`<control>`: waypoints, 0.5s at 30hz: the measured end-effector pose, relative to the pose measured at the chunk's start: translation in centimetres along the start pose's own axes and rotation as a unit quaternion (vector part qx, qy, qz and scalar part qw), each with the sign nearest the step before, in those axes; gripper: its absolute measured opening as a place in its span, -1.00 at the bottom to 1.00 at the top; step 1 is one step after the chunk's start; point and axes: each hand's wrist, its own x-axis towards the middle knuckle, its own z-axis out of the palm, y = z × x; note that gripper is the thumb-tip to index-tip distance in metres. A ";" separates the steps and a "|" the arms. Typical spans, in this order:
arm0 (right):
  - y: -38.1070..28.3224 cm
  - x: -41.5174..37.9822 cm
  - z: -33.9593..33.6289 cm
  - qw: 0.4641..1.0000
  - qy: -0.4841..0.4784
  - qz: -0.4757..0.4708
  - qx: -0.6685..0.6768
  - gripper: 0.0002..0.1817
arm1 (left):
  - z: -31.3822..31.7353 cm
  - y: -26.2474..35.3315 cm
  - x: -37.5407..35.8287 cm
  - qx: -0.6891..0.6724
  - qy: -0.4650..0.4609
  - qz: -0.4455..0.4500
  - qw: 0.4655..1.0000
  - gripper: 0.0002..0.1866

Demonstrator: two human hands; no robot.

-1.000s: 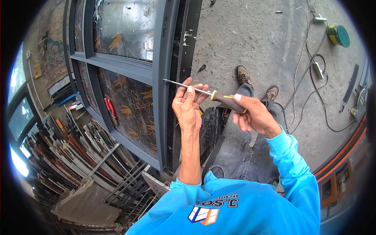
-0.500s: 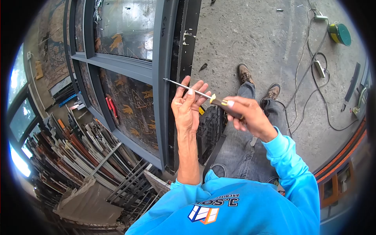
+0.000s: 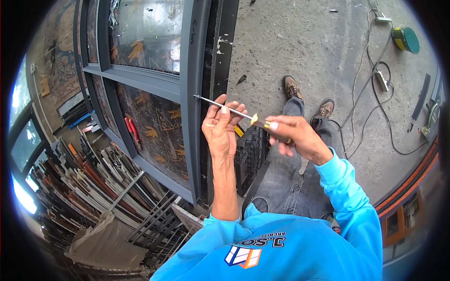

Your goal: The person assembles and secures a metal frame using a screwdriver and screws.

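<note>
The screwdriver (image 3: 255,120) is lying across my left fingers (image 3: 224,111), tip at the frame (image 3: 191,93) (my right hand (image 3: 297,136) is gripping its handle).

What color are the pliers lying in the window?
The pliers have red handles. They show in the head view, left of the hands.

The gritty floor (image 3: 300,42) under my 2 shoes (image 3: 291,86) also bears 2 power strips (image 3: 381,81), tangled cables (image 3: 355,93), a green tub (image 3: 408,40) and a curved dark strip (image 3: 421,98).
</note>
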 end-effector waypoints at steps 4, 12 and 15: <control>2.0 1.7 2.7 0.492 0.376 -0.443 -0.648 -0.47 | 0.2 -0.8 0.4 0.044 0.067 0.001 0.997 -0.68; -0.6 -0.7 2.9 0.946 0.211 -0.243 -0.036 -0.42 | -0.6 -0.6 0.3 0.069 0.014 0.028 0.997 -0.67; -0.9 -0.3 3.6 0.930 0.239 -0.158 -0.230 -0.53 | 0.0 0.0 0.1 0.035 0.028 0.013 0.999 -0.66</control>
